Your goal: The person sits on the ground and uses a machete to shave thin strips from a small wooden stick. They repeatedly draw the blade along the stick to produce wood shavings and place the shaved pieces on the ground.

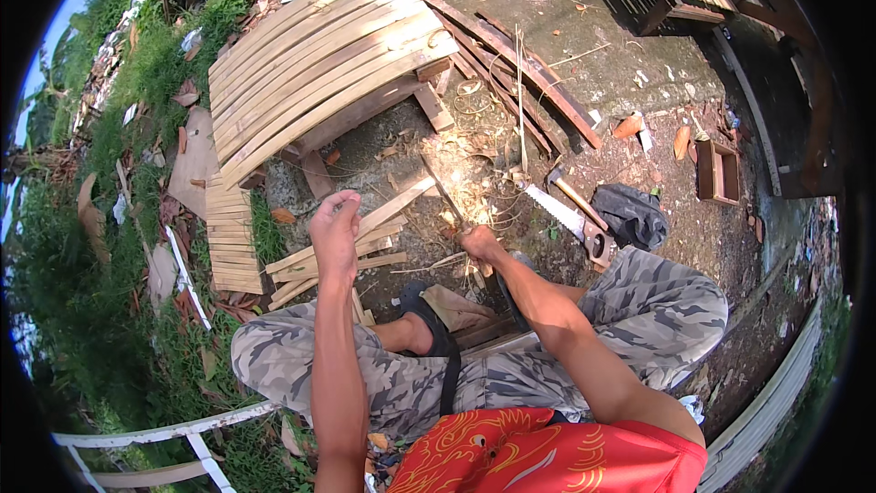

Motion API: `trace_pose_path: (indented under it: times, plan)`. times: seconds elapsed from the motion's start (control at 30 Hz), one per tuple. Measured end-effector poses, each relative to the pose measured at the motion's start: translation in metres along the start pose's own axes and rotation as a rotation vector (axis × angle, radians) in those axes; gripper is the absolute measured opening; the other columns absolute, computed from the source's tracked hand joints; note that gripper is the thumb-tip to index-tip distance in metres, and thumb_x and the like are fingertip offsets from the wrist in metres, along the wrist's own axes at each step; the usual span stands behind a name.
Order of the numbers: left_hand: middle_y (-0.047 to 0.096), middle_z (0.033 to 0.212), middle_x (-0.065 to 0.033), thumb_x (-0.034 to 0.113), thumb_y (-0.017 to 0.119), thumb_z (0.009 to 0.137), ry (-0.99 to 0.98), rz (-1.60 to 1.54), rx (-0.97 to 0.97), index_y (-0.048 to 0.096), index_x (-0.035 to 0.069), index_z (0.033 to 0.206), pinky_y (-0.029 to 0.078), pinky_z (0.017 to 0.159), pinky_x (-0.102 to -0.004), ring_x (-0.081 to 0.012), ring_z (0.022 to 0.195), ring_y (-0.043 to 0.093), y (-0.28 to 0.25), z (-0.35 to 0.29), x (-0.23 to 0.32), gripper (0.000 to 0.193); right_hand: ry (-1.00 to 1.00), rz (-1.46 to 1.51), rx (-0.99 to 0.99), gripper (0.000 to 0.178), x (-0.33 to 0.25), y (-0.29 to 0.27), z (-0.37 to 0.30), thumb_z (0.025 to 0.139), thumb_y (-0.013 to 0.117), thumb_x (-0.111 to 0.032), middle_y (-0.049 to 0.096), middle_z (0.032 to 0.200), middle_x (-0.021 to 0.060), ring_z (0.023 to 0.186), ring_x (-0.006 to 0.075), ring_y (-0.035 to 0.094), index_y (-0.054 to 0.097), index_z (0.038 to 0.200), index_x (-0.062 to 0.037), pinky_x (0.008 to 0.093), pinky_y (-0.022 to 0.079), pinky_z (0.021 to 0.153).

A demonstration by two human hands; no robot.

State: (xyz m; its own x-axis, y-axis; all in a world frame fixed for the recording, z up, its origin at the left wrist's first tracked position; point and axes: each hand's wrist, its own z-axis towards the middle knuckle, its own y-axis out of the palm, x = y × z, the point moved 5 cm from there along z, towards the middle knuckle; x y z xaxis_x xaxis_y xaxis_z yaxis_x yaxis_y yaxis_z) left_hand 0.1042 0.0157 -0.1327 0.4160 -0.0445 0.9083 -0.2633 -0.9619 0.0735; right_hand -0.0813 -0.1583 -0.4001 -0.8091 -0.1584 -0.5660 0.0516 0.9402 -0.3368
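My left hand [336,233] is raised over the bamboo strips, its fingers curled together. Whatever it may pinch is too small to make out. In front of me my right hand [480,246] is closed round a knife. The knife's long, thin dark blade [445,190] points away and slightly left over the ground. Several pale split bamboo strips [383,217] lie below and beside my left hand, close to my sandalled foot [429,324]. Thin curled shavings [474,178] are scattered around the blade.
A slatted bamboo bench [319,64] stands ahead on the left. Dark wooden planks [525,73] lie beyond the shavings. On the right are a handsaw [566,219], a hammer [577,196], a black bag [631,216] and a small wooden box [718,172].
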Motion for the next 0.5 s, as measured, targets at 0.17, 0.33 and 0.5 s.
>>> trace_pose_path:
  times: [0.17,0.33,0.5]
  plan:
    - [0.055,0.077,0.0018,0.009,0.067,0.088,0.033,0.02,-0.021,0.06,-0.001,0.104,0.032,0.054,-0.0187,-0.0046,0.06,0.043,0.006,0.0,0.001,0.02,-0.078,-0.194,0.177,0.042,-0.073,-0.027,-0.044,0.083,0.06,-0.038,0.067,0.088,0.0265,0.088,0.0409,0.066,0.065,0.094,0.0025,0.0482,0.051,0.077]
    - [0.053,0.069,0.004,0.009,0.067,0.087,0.036,0.039,-0.024,0.062,-0.001,0.1,0.029,0.051,-0.0179,-0.0023,0.058,0.042,0.011,-0.003,0.001,0.017,-0.43,-0.218,0.186,0.044,-0.114,-0.012,-0.068,0.083,0.062,-0.037,0.068,0.083,0.0242,0.083,0.041,0.066,0.063,0.101,0.0034,0.0465,0.053,0.074]
    - [0.052,0.068,0.0044,0.007,0.067,0.086,0.014,0.066,-0.012,0.062,0.0,0.1,0.029,0.051,-0.0186,-0.0028,0.057,0.041,0.001,-0.008,-0.007,0.017,-0.156,-0.357,0.314,0.03,-0.029,-0.018,-0.014,0.088,0.058,-0.029,0.068,0.084,0.0235,0.083,0.0338,0.069,0.064,0.098,-0.0009,0.045,0.054,0.075]
